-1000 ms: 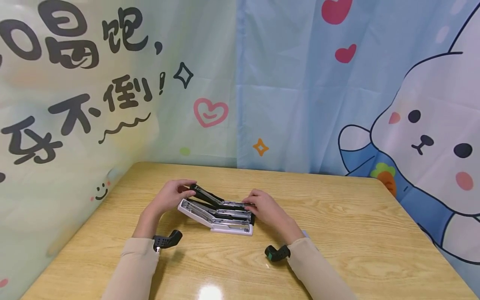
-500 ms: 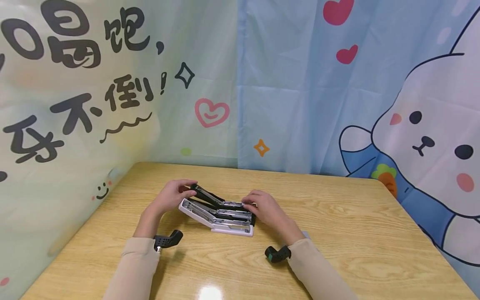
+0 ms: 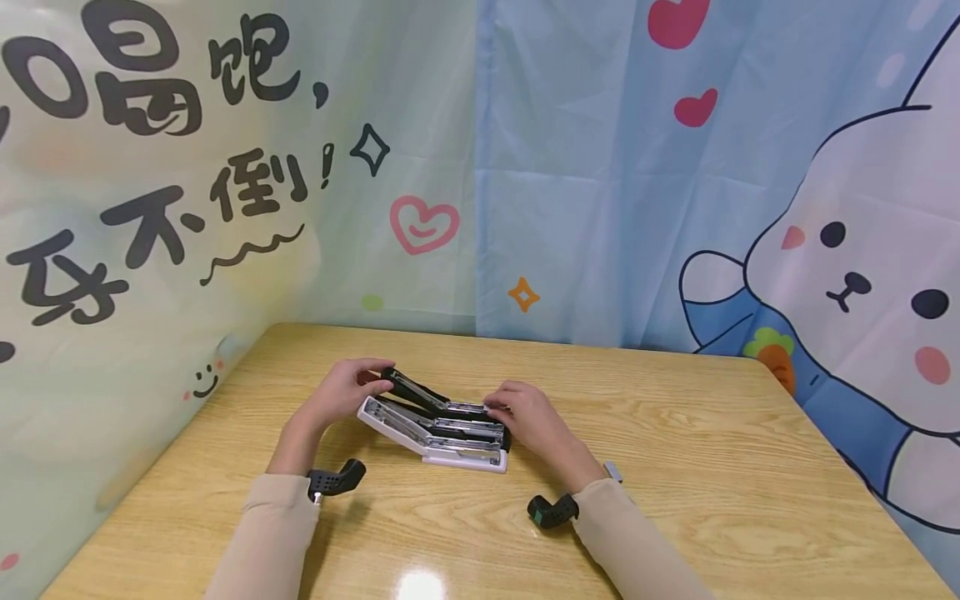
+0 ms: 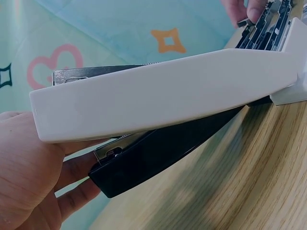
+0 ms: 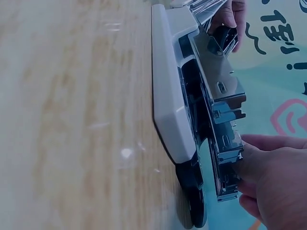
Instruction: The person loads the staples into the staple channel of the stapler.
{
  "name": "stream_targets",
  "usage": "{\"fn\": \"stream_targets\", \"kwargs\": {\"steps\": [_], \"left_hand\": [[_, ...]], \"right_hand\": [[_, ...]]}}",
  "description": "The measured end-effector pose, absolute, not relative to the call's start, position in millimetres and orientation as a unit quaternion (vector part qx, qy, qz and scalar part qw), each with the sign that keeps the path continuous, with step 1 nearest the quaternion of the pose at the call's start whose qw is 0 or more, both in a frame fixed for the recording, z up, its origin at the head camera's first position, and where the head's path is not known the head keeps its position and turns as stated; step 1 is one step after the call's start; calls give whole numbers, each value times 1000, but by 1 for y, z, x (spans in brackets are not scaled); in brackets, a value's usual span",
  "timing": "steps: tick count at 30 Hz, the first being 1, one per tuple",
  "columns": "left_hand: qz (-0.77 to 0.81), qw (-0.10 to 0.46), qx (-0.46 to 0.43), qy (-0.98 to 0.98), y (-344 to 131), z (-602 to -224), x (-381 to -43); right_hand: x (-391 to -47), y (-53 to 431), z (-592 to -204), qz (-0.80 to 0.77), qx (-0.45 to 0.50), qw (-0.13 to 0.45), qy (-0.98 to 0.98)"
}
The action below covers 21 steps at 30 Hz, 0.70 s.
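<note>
Three opened staplers lie side by side in the head view: a white stapler (image 3: 393,427) nearest, a black stapler (image 3: 405,412) in the middle and another black stapler (image 3: 414,390) farthest. Their covers tilt up to the left, baring the metal magazines. My left hand (image 3: 343,392) pinches the raised cover end of the farthest black stapler. At its other end my right hand (image 3: 527,414) pinches the magazine tip. The white cover (image 4: 158,96) hides much of the black ones in the left wrist view. In the right wrist view my right fingers (image 5: 252,163) sit behind the metal magazines, partly hidden.
The staplers rest on a wooden table (image 3: 712,467). A small pale grey object (image 3: 613,472) lies beyond my right forearm, mostly covered by it. A printed curtain (image 3: 555,208) hangs behind the table's far edge.
Both hands keep their places on the farthest black stapler. My right wrist shifts very slightly left, and a little more of the pale grey object shows.
</note>
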<state>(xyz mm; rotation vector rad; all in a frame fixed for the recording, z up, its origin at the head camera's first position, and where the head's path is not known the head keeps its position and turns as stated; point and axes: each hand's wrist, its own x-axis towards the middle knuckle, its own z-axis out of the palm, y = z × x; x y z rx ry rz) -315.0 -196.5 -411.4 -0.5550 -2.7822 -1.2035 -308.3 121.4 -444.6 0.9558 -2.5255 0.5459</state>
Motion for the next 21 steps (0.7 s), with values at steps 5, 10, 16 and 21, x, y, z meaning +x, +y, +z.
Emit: {"fn": "stream_targets", "kwargs": {"steps": [5, 10, 16, 21], "left_hand": [[-388, 31, -182, -903, -197, -411, -315], [-389, 31, -184, -902, -197, -412, -316], [-388, 28, -181, -904, -197, -412, -316], [-383, 30, -179, -906, -197, -412, -315]], "right_hand": [[-310, 122, -445, 166, 347, 204, -900], [-312, 123, -447, 163, 354, 216, -895], [-313, 124, -448, 171, 342, 190, -904], [-314, 125, -448, 172, 348, 182, -903]]}}
